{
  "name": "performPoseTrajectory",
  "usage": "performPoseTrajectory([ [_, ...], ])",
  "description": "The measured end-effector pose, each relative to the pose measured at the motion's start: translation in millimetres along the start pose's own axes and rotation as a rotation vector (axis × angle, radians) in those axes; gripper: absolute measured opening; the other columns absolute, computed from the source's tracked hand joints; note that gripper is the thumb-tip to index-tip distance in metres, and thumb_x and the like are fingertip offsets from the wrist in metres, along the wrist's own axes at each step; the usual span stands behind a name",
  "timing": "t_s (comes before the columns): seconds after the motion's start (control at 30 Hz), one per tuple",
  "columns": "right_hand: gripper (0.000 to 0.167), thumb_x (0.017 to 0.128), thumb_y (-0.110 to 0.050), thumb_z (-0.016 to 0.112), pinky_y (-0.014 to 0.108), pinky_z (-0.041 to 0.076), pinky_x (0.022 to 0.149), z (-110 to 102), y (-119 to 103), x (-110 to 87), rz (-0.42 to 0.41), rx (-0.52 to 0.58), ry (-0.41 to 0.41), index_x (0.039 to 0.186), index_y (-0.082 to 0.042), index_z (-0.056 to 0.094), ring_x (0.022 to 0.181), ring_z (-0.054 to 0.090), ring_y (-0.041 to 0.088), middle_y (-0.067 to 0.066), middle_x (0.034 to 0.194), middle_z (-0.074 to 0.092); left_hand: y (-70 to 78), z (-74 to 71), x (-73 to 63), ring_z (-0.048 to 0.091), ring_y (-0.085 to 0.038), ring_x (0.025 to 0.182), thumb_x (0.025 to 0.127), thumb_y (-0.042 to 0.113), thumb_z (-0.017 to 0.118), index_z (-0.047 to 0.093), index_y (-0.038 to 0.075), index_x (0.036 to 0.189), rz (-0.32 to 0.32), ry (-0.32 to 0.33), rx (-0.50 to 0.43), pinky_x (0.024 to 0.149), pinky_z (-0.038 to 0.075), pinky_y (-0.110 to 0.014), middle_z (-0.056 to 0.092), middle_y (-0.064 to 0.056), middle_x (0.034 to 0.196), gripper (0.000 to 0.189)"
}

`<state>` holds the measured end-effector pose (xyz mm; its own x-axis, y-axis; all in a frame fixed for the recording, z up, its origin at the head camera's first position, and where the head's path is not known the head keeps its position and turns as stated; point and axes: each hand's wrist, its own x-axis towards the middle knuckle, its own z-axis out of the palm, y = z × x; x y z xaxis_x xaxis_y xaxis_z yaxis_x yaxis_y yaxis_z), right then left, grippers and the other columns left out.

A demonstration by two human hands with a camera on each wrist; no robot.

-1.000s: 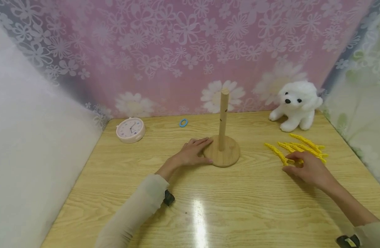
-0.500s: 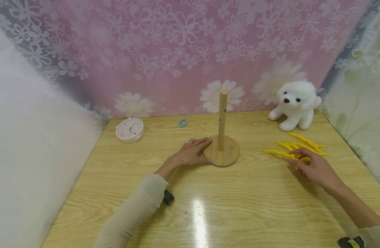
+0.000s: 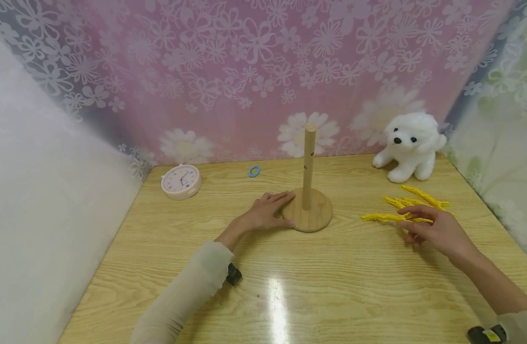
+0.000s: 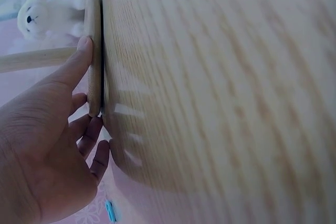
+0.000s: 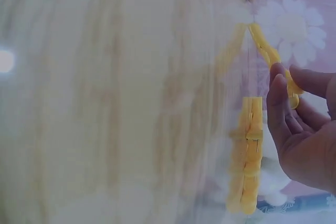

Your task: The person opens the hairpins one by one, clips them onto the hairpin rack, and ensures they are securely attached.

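Note:
My left hand (image 3: 263, 213) holds the round base of a wooden paper towel holder (image 3: 309, 167) with thumb and fingers spread at its left rim. In the left wrist view the thumb lies along the base (image 4: 94, 77), with other fingers bent near the edge. My right hand (image 3: 439, 234) pinches a yellow alligator hair clip (image 3: 381, 217) at its handle end, its long jaw end pointing left toward the holder. In the right wrist view the held clip (image 5: 265, 48) slants with its tip close over the table. Other yellow hair clips (image 3: 424, 195) lie just behind the right hand, partly hidden by it.
A white plush dog (image 3: 411, 145) sits at the back right. A pink round clock (image 3: 181, 181) lies at the back left, and a blue ring (image 3: 254, 171) lies near the back edge. Floral curtains (image 3: 246, 71) border the wooden table (image 3: 332, 296).
My right hand has picked the nearest yellow clip off the pile's left side and swung it round to point left, moving slightly leftward. The left hand stays on the base.

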<state>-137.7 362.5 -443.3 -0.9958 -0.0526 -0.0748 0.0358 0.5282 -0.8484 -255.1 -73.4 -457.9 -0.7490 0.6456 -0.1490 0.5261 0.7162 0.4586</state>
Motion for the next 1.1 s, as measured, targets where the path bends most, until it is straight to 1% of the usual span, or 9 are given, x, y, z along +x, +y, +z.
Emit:
performPoseTrajectory([
  [0.1,0.048,0.103,-0.025,0.069,0.037,0.056,0.057,0,-4,1.5,-0.018,-0.035,0.006,0.139,0.005,0.056,0.068,0.070,0.025,0.017,0.089,0.076,0.5,-0.7,-0.5,0.028,-0.024,0.146,0.097,0.063,0.063,0.019,0.030,0.168,0.002,-0.003,-0.003,0.113,0.027,-0.051,0.016,0.004,0.174,0.090],
  [0.17,0.043,0.103,-0.023,0.068,0.035,0.054,0.056,1,-6,1.6,-0.046,-0.076,0.022,0.137,0.004,0.059,0.067,0.069,0.023,0.015,0.089,0.077,1.0,-0.8,-0.6,0.029,-0.024,0.146,0.097,0.063,0.063,0.019,0.030,0.168,0.004,-0.004,-0.002,0.112,0.027,-0.051,0.016,0.004,0.174,0.090],
  [0.27,0.033,0.104,-0.020,0.068,0.034,0.051,0.054,2,-12,2.9,-0.094,-0.149,0.067,0.131,-0.002,0.064,0.067,0.067,0.023,0.012,0.089,0.078,1.6,-1.2,-0.5,0.029,-0.024,0.146,0.097,0.063,0.064,0.019,0.029,0.168,0.003,-0.001,0.001,0.112,0.027,-0.050,0.017,0.003,0.174,0.090],
  [0.37,0.028,0.104,-0.019,0.068,0.033,0.050,0.056,6,-17,6.0,-0.119,-0.188,0.114,0.127,-0.005,0.068,0.068,0.066,0.022,0.008,0.090,0.078,1.2,-0.8,-0.2,0.029,-0.025,0.146,0.097,0.063,0.064,0.020,0.029,0.168,0.000,0.000,0.008,0.112,0.028,-0.050,0.017,0.003,0.174,0.090],
  [0.53,0.026,0.103,-0.018,0.069,0.031,0.053,0.059,15,-23,14.4,-0.127,-0.199,0.158,0.125,-0.004,0.072,0.072,0.068,0.017,0.009,0.096,0.078,0.9,-1.2,-0.3,0.029,-0.026,0.146,0.097,0.062,0.064,0.020,0.029,0.168,0.001,-0.002,0.003,0.112,0.028,-0.051,0.017,0.003,0.174,0.090],
  [0.7,0.028,0.102,-0.023,0.071,0.026,0.054,0.062,25,-31,23.2,-0.103,-0.210,0.181,0.124,-0.007,0.075,0.079,0.071,0.007,0.017,0.108,0.078,1.6,-1.4,-0.8,0.029,-0.025,0.146,0.097,0.062,0.065,0.019,0.028,0.168,-0.002,-0.004,-0.010,0.112,0.028,-0.052,0.018,0.004,0.174,0.091],
  [0.8,0.027,0.102,-0.021,0.070,0.025,0.054,0.063,32,-37,29.0,-0.104,-0.206,0.188,0.124,-0.006,0.076,0.081,0.072,0.009,0.020,0.110,0.077,1.6,-1.1,-0.9,0.029,-0.024,0.147,0.095,0.063,0.066,0.018,0.027,0.169,-0.026,-0.001,-0.029,0.114,0.027,-0.051,0.021,0.002,0.173,0.095],
  [0.9,0.024,0.102,-0.018,0.070,0.026,0.053,0.061,40,-43,36.5,-0.123,-0.200,0.193,0.121,-0.004,0.077,0.079,0.072,0.016,0.020,0.107,0.077,1.6,-1.3,-0.9,0.029,-0.024,0.147,0.094,0.064,0.068,0.017,0.026,0.169,-0.050,0.002,-0.045,0.116,0.026,-0.050,0.025,0.001,0.172,0.098],
  [1.1,0.021,0.100,-0.014,0.072,0.027,0.052,0.058,56,-52,53.1,-0.145,-0.179,0.183,0.117,-0.004,0.078,0.078,0.072,0.024,0.019,0.102,0.078,1.4,-1.6,-0.4,0.029,-0.024,0.147,0.094,0.063,0.068,0.018,0.027,0.169,-0.050,0.004,-0.040,0.116,0.026,-0.050,0.026,0.001,0.171,0.098],
])
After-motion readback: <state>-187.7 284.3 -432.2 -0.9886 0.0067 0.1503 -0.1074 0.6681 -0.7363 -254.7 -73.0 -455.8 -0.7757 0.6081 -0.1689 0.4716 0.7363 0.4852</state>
